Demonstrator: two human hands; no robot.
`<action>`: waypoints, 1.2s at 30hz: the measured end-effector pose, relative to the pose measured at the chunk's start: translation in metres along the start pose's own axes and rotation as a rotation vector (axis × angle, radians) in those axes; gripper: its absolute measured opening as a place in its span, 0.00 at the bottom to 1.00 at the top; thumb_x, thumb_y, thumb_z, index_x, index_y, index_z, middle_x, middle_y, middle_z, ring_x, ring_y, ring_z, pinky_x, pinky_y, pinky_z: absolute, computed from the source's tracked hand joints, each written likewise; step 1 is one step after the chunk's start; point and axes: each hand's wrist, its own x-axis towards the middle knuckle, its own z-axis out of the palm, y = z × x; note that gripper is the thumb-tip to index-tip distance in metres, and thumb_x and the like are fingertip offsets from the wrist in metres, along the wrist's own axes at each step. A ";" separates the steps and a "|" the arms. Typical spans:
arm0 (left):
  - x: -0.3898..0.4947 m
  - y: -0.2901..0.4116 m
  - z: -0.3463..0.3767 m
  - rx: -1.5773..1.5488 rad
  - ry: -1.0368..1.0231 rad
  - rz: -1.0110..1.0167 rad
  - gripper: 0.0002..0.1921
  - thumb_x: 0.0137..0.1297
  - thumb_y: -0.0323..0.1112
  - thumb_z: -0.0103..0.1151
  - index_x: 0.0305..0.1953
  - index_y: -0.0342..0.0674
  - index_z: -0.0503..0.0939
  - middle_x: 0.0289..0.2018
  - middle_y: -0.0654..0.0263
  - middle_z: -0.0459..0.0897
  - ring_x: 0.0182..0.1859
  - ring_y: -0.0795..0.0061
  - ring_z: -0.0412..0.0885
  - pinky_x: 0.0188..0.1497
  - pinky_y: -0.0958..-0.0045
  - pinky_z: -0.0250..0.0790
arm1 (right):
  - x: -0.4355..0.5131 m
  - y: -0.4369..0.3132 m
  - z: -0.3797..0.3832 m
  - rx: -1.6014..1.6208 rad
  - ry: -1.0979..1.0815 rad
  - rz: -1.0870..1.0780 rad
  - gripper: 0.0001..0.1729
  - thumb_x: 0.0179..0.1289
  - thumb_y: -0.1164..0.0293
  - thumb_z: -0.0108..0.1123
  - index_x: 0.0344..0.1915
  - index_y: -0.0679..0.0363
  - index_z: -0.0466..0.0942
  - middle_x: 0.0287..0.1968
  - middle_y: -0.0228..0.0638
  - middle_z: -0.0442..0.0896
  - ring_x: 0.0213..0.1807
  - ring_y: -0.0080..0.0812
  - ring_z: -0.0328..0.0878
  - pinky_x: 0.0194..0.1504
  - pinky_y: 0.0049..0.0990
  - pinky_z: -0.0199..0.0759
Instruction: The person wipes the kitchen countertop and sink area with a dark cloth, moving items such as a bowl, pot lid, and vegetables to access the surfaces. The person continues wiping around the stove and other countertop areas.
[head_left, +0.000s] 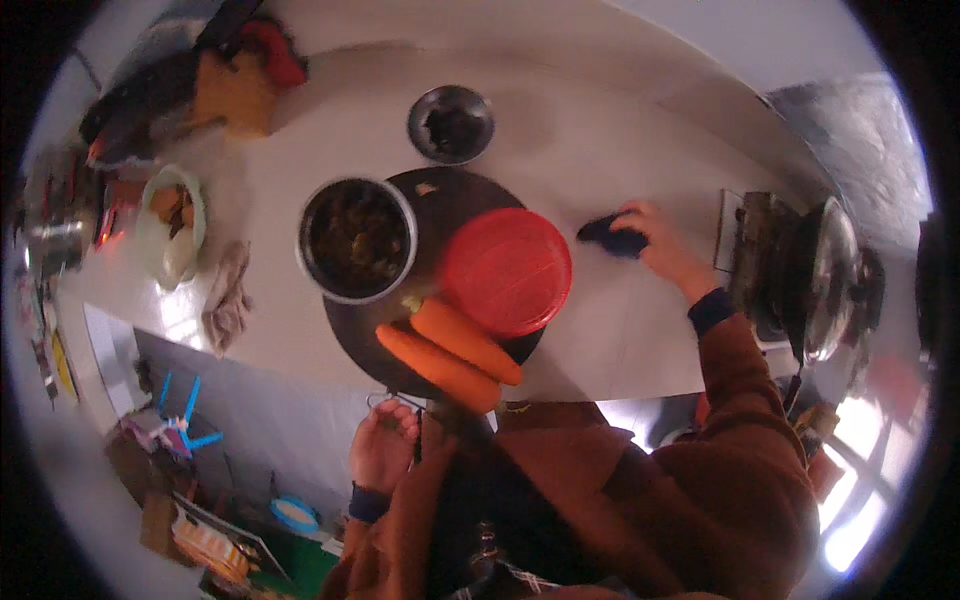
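Note:
On the counter to the right, my right hand (664, 247) grips a dark blue cloth (616, 236) between its fingers. My left hand (384, 442) hangs low by the counter's front edge with fingers curled; whether it holds anything is unclear. Close above it is the near rim of a round black board (360, 341). Two large carrots (457, 352) lie side by side on that board, their lower ends towards my body. Beside them rests a red round plastic plate (510, 270), and a pot (356, 240) of dark, wet-looking food overlaps the board's left side.
A small metal bowl (450, 124) with dark contents stands behind the board. To the left are a crumpled cloth (227, 300) and a pale green basket (171, 225). A wok (825, 281) sits on a stove at the right. A blue-legged stool (187, 420) stands below.

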 end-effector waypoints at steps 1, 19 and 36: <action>0.000 0.000 0.005 0.032 0.006 -0.002 0.16 0.69 0.42 0.49 0.48 0.34 0.74 0.44 0.59 0.77 0.46 0.64 0.75 0.52 0.66 0.68 | 0.014 -0.005 -0.010 -0.001 0.074 -0.037 0.27 0.43 0.91 0.51 0.44 0.57 0.78 0.54 0.40 0.73 0.59 0.45 0.68 0.63 0.35 0.60; 0.006 -0.012 0.018 0.096 0.033 0.039 0.16 0.71 0.41 0.48 0.48 0.34 0.75 0.41 0.57 0.80 0.44 0.66 0.79 0.48 0.68 0.75 | 0.172 0.096 -0.013 -0.256 0.361 -0.193 0.28 0.44 0.85 0.52 0.47 0.53 0.78 0.51 0.38 0.76 0.55 0.46 0.71 0.58 0.40 0.63; 0.001 0.000 0.009 0.013 0.042 -0.019 0.17 0.70 0.41 0.48 0.48 0.32 0.75 0.41 0.56 0.81 0.44 0.61 0.80 0.48 0.66 0.74 | 0.117 -0.041 -0.049 -0.141 0.385 -0.229 0.25 0.49 0.88 0.49 0.47 0.58 0.76 0.49 0.40 0.77 0.54 0.41 0.74 0.58 0.32 0.65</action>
